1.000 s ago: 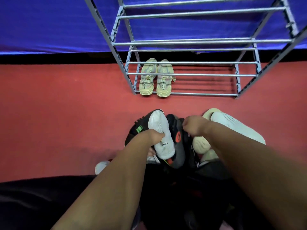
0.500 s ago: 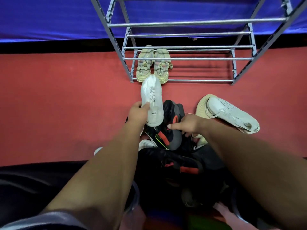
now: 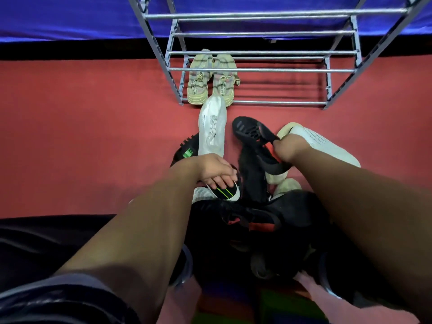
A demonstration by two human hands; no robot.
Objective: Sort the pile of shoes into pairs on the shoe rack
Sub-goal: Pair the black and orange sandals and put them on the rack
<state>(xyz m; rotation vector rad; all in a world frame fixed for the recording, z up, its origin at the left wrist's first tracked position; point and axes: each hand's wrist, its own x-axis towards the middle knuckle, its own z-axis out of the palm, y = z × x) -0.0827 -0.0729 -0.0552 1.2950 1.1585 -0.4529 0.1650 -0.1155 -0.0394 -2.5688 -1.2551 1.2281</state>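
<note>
Red floor [image 3: 81, 136] lay bare at 9 o'clock of the pile I watched. Left hand [image 3: 214, 170] gripped white shoe [image 3: 211, 127]; right hand [image 3: 288, 148] clutched black shoe [image 3: 252, 134]. Rack [image 3: 257, 70] at 12 half free.

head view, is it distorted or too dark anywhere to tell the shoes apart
Head view: wide-angle bend splays the shoe rack posts outward; its bars cast striped shadows on the red floor; the beige pair and white shoe read sharp; the black shoes low in the pile merge in shadow.
</note>
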